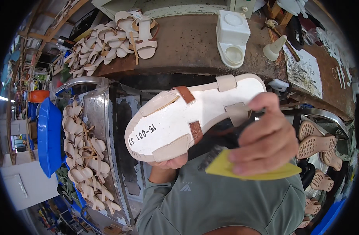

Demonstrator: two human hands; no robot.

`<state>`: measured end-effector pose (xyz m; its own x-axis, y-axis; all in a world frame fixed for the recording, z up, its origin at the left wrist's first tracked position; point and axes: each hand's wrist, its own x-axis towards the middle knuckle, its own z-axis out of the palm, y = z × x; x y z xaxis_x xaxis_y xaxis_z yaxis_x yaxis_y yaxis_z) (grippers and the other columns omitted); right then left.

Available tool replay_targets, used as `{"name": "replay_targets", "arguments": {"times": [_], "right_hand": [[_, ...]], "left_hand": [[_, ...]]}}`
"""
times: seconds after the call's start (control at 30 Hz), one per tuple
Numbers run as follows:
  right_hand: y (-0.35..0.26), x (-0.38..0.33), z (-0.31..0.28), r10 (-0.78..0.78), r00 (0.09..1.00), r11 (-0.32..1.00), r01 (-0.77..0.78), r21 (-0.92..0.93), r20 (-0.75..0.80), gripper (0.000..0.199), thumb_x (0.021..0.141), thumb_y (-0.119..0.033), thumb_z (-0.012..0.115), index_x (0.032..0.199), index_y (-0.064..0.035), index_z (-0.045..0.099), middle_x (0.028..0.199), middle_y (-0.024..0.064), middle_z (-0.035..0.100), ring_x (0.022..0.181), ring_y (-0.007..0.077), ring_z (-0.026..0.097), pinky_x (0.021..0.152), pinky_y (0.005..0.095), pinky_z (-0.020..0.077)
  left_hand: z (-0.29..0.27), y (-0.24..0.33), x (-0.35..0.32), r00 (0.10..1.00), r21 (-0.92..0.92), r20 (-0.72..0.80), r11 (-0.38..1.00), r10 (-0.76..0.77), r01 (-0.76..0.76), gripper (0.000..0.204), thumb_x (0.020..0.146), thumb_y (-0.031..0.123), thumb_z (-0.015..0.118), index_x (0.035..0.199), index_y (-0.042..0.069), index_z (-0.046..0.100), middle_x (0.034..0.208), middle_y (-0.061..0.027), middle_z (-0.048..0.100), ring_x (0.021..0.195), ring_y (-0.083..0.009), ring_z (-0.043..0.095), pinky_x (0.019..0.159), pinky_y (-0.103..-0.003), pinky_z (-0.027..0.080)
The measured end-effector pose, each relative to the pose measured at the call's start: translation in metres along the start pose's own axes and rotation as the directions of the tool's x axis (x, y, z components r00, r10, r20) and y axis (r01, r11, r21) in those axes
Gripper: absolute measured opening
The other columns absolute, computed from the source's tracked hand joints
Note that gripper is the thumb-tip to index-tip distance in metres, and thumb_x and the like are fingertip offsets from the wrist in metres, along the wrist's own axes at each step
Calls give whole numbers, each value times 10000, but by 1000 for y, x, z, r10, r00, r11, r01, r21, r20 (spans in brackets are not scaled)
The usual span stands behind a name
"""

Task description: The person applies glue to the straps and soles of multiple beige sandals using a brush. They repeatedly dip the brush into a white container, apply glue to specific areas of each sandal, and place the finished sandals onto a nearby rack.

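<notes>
A sandal upper [211, 98], white underside up, is held in the middle of the view with its wide toe end to the left. Beige and brown strap ends are folded onto that underside, and dark handwriting marks the toe end. From below the toe, my left hand [171, 162] grips it; most of those fingers are hidden beneath. My right hand [265, 137] is closed round a yellow-handled brush [218, 164] with dark bristles pointing left. Its thumb and forefinger are by the heel end; whether they touch the sandal I cannot tell.
On the brown bench [183, 43] stand a white plastic container [233, 37], a pale cone-shaped nozzle [275, 47] and a pile of beige sandal uppers [105, 43]. More uppers [87, 156] lie on a metal-railed rack at left, beside a blue basin [49, 137]. Tan soles [316, 147] stand at right.
</notes>
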<state>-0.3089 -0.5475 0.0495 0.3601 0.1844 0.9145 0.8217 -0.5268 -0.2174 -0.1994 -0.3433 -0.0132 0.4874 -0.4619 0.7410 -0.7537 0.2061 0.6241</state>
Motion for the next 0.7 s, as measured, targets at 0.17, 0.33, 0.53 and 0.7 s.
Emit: {"name": "replay_targets", "arguments": {"times": [0.17,0.33,0.53,0.7], "right_hand": [[3,9,-8,188,980,967,-173,-186,69,62,732,-122,679,771,-161,706,786,-46,668,679,101,537,831,420,344],[-5,11,-21,292,949,941,-263,-212,121,67,713,-148,706,780,-141,707,816,-4,667,694,132,541,814,436,357],[1,9,-15,50,997,997,-53,-51,-66,100,691,-133,711,790,-129,703,820,8,663,711,130,534,792,434,374],[-11,14,3,18,991,999,-13,-38,136,134,664,-109,689,791,-154,699,848,2,664,674,126,520,773,414,384]], "left_hand": [[-1,1,0,1000,-3,-12,1000,-4,4,401,755,129,669,1137,35,594,1158,-132,591,1093,-296,551,984,-387,359],[2,4,5,1000,-48,-18,999,-12,11,403,762,143,662,1148,52,594,1169,-129,585,1109,-303,541,994,-393,345],[5,9,4,1000,-60,7,998,-22,23,405,770,159,654,1161,72,593,1181,-125,579,1128,-311,528,1007,-400,329],[9,16,9,997,57,4,996,-73,73,356,742,87,660,1096,65,636,1118,-116,615,1077,-309,566,986,-407,354]]}}
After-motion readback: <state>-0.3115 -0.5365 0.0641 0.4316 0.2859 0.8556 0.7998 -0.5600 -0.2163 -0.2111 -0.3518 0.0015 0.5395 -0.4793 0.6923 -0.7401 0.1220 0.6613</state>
